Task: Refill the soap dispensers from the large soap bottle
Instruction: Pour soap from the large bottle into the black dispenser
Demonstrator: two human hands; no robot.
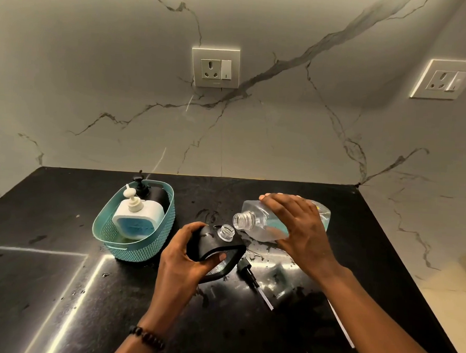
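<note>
My right hand (298, 228) grips the large clear soap bottle (254, 218), tipped on its side with a little blue soap inside. Its open mouth hangs just above and to the right of the open neck of a black dispenser (209, 241). My left hand (184, 250) holds that black dispenser, tilted, on the counter. The dispenser's black pump (249, 274) lies on the counter just right of it, its white tube pointing toward me. A white dispenser (138, 217) with blue soap and another black dispenser (151, 193) stand in the teal basket (139, 249).
The black counter (58, 288) is glossy, with wet spots around the bottles. A marble wall with two power sockets (215, 67) rises behind. The counter's right edge drops off near my right forearm.
</note>
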